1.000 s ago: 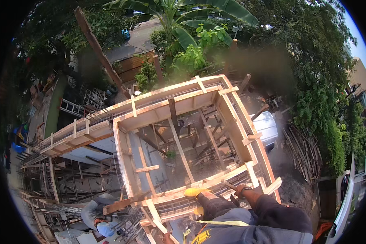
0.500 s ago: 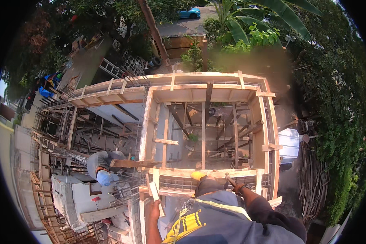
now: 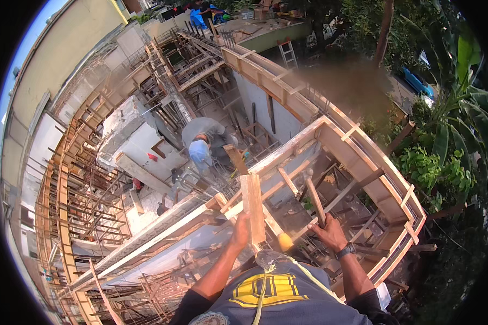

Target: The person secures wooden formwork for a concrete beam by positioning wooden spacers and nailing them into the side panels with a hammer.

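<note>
My left hand [image 3: 241, 232] is closed round the edge of a short wooden board [image 3: 252, 203], held upright in front of my chest. My right hand [image 3: 332, 235] grips a hammer [image 3: 315, 196] by its wooden handle, head up and pointing away from me. Below the two hands, wooden formwork [image 3: 290, 157] frames an opening. The yellow toe of a boot [image 3: 285, 241] shows between my hands, close to the board's lower end. Board and hammer are apart from each other.
A co-worker in grey with a light-blue head covering [image 3: 199, 151] bends over rebar to the left, near a dark plank [image 3: 236, 158]. Props and braces stand deep inside the frame. More formwork [image 3: 65, 206] and rebar run along the left; trees border the right.
The view has swung left, towards the co-worker. My left hand has brought the board up to the middle, and my right hand has raised the hammer off the near formwork beam.
</note>
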### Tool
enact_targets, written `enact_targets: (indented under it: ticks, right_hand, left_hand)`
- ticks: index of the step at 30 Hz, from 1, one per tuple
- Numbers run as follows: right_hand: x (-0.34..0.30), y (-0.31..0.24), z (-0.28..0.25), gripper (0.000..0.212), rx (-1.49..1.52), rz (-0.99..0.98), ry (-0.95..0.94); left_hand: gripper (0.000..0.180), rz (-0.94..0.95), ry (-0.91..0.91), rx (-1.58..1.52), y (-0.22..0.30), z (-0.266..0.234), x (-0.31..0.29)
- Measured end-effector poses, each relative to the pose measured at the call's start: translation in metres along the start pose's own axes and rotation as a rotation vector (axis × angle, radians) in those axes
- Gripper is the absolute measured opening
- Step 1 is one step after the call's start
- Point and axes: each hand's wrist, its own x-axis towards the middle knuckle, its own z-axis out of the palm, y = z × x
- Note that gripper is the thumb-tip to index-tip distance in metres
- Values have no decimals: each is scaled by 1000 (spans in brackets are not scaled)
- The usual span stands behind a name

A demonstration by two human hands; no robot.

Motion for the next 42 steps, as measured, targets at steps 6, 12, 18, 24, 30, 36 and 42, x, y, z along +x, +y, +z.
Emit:
enact_targets:
  ticks: [6,12,18,24,30,36,42]
  right_hand:
    - [19,-124,45,78,646,-302,-317]
    - [41,-139,88,69,348,-387,-618]
    - [146,-36,133,54,-179,-563,-739]
    - [154,-41,219,55,-816,-587,-983]
    - [142,-64,267,57,-1090,-667,-1120]
    - [137,-69,285,58,-1185,-671,-1124]
    - [141,-63,272,61,-1202,-602,-1047]
  left_hand:
    - [59,180,62,2,-34,26,11]
    - [89,186,238,128,-7,20,-42]
    - [80,71,706,73,-116,-57,-145]
    - [72,-391,1804,-386,-334,41,-262]
    - [75,-582,1458,-1032,-429,180,-168]
    - [79,-372,1220,-1097,-420,136,-159]
    - [79,-298,1426,-1145,-381,75,-299]
